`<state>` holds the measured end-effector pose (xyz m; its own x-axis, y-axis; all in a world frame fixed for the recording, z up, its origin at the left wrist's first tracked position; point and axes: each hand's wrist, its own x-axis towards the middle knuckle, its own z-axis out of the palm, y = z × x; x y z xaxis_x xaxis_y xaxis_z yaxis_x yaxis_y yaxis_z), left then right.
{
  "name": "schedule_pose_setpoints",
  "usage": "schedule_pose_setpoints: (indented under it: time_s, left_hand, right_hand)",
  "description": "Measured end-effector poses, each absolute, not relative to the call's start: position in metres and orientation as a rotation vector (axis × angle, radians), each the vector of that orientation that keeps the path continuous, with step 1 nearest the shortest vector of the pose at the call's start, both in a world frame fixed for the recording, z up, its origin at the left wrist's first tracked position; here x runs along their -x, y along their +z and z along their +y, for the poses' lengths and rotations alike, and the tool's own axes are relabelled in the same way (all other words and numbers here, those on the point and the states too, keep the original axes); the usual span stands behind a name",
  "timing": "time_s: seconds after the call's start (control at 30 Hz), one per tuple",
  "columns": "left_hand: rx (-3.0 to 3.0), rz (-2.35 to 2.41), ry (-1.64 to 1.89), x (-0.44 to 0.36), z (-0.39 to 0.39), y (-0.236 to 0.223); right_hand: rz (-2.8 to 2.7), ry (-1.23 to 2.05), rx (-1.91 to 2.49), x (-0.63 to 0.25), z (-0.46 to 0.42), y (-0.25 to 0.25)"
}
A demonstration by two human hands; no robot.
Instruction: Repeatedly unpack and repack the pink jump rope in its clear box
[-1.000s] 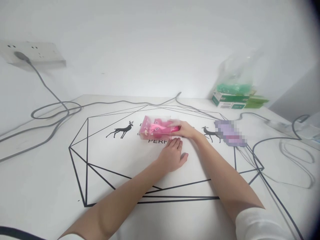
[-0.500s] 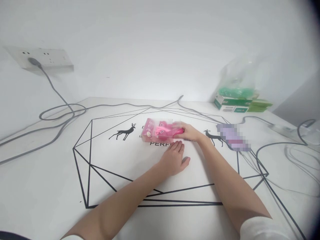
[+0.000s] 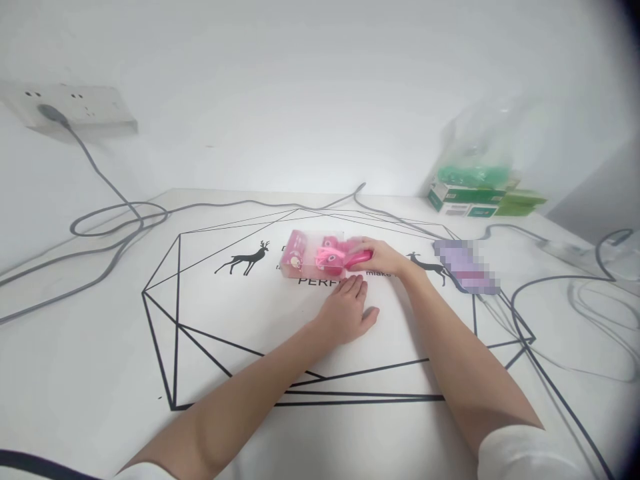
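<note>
A clear plastic box [image 3: 305, 263] with a pink printed end lies on the white mat. Inside its right part sits a bright pink thing [image 3: 330, 258] with round eye shapes, partly sticking out at the right end. My right hand [image 3: 377, 257] has its fingers closed on the protruding pink part, whose exact kind I cannot make out. Just in front of the box, my left hand [image 3: 347, 310] lies flat, palm down, thumb apart. Its fingertips are close to the box's lower right corner; whether they touch it is unclear.
To the right lies a phone [image 3: 467, 267] with a blurred-out screen. Green and white boxes [image 3: 467, 200] stand at the back right under a clear plastic bag [image 3: 475, 147]. Grey cables [image 3: 200, 207] run along the back and both sides. A wall socket [image 3: 85, 110] is at left.
My right hand has shifted slightly right with the pink thing, which sticks a little farther out of the box. My left hand stays flat in front. The view has tilted slightly.
</note>
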<state>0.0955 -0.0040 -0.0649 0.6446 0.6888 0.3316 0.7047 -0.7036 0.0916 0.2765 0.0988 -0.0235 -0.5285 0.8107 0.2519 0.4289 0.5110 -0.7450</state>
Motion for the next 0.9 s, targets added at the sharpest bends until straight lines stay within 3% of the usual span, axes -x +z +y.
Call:
schedule_pose_setpoints:
  time_s: [0.9]
  left_hand:
    - [2.776, -1.153, -0.542, -0.094, -0.003, -0.067]
  right_hand:
    - [-2.157, 0.793, 1.129, -0.282, 0.092, -0.015]
